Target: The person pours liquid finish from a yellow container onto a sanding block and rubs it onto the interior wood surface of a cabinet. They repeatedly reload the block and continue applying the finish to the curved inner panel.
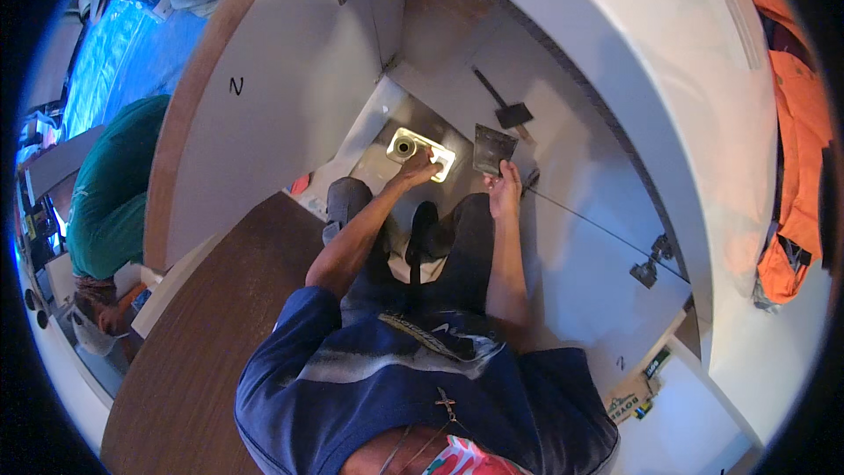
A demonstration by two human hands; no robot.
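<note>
My left hand [417,171] reaches down to a brightly lit rectangular recess [424,141] in a dark panel between my knees. Its fingers are bent and close together at the right end of the recess, and whatever they pinch is too small to make out. A dark round fitting [404,148] sits at the left end of that recess. To the right, my right hand [504,186] grips a dark, flat, square plate [494,149] by its lower edge, thumb and fingers closed on it. The plate is raised and tilted, apart from the recess.
A black-headed mallet-like tool [513,114] lies beyond the plate. Pale cabinet panels [264,114] curve around me, with metal hinges [647,271] on them. A brown wood-grain board [211,334] is at left. Another person in green [119,185] bends down at far left; orange fabric [796,149] hangs at right.
</note>
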